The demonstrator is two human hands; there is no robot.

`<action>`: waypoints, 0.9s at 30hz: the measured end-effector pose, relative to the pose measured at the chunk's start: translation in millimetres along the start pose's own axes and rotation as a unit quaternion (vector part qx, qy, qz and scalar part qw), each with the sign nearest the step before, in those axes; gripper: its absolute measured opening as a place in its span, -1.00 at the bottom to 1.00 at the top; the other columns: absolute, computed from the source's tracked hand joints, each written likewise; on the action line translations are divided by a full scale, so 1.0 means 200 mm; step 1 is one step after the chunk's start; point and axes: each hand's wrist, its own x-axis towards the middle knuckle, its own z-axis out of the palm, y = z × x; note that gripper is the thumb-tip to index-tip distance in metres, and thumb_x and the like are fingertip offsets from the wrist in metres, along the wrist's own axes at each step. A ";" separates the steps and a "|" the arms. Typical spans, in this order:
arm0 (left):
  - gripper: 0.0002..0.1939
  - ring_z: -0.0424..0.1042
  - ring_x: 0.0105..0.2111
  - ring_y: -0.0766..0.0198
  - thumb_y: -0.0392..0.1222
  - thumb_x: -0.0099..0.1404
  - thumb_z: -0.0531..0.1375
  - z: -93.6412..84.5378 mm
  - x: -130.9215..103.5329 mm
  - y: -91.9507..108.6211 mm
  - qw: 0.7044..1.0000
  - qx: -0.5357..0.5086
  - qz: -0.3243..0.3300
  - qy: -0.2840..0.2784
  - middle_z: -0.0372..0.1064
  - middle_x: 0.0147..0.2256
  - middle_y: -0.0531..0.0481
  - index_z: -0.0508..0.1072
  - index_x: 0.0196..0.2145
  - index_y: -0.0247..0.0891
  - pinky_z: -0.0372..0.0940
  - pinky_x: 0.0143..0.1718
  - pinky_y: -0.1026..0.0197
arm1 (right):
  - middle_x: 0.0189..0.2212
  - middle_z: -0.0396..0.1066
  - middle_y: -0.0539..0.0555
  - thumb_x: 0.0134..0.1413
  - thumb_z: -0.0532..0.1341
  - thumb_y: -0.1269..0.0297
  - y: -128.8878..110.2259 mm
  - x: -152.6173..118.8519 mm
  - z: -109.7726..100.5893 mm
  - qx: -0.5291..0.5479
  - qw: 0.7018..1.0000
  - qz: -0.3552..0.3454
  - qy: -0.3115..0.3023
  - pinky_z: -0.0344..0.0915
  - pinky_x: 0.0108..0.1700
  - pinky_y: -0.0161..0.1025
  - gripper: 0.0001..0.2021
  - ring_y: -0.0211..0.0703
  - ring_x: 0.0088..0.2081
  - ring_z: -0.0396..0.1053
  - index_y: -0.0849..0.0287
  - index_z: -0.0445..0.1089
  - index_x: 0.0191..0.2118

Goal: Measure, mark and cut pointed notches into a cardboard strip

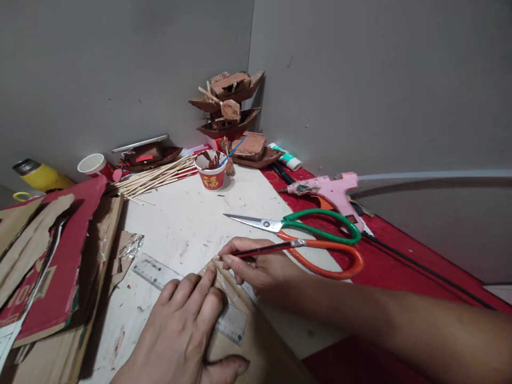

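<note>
My right hand (256,264) is closed in a pinch around a dark red-and-black pencil (264,248), its tip low over the top end of a piece of brown cardboard (260,352). My left hand (180,314) lies flat with fingers extended, pressing a clear ruler (232,324) against the cardboard; the fingers cover the ruler's middle. The left thumb rests apart on the cardboard. Just beyond my right hand lie scissors (272,225) with one green and one orange handle, blades slightly apart.
A pink glue gun (336,194) with a black cord lies right. Behind are a paper cup (212,178) with brown-stained insides, thin sticks (160,176) and stacked cardboard boats (230,117). Cardboard sheets (60,266) pile at left, near a yellow bottle (42,177). Grey walls stand behind.
</note>
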 end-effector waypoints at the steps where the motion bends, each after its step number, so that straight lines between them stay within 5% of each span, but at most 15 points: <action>1: -0.34 0.39 -0.12 -0.05 0.31 0.04 0.33 0.00 0.00 0.00 1.000 -0.001 0.000 -0.001 0.47 0.05 -0.25 0.41 -0.10 -0.26 0.23 -0.14 -0.01 | -0.43 0.43 0.02 0.22 0.10 0.25 -0.01 0.00 0.00 0.005 1.000 0.002 0.000 0.30 -0.40 -0.30 -0.82 -0.23 -0.44 0.36 0.17 0.41 -0.32; 27: -0.36 0.41 -0.11 -0.03 0.26 0.02 0.37 -0.01 0.00 0.01 1.000 -0.007 -0.005 0.007 0.44 0.10 -0.26 0.45 -0.11 -0.27 0.23 -0.13 0.02 | -0.44 0.44 0.01 0.19 0.12 0.28 0.00 0.00 0.01 0.017 1.000 0.022 0.012 0.27 -0.36 -0.30 -0.83 -0.23 -0.41 0.35 0.18 0.44 -0.33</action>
